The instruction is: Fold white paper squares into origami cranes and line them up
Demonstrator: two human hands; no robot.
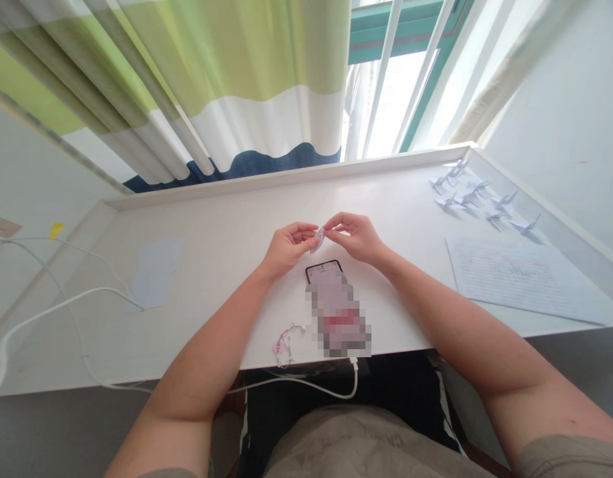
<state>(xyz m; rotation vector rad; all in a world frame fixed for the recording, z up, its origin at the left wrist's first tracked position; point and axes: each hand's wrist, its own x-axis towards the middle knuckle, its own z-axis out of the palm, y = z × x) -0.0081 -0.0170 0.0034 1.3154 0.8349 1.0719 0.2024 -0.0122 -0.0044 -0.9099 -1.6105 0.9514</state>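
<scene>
Between my two hands, above the middle of the white desk (226, 299), is a small piece of folded white paper (318, 240). My left hand (287, 248) pinches it from the left, thumb in front and fingers behind. From the other side, my right hand (353, 235) grips its upper right edge with thumb and fingertips. Just below the hands lies a phone (336, 309) with its screen lit and partly blurred out, a beaded charm strap (285, 344) beside it. Several folded paper cranes (471, 192) stand in a group at the back right.
A stack of written sheets (520, 279) lies on the right, and blank paper (157, 272) on the left. White cables (62, 305) cross the desk's left side; one charging cable (354, 372) hangs from the phone over the front edge. A raised rim (286, 179) runs along the back below the curtains.
</scene>
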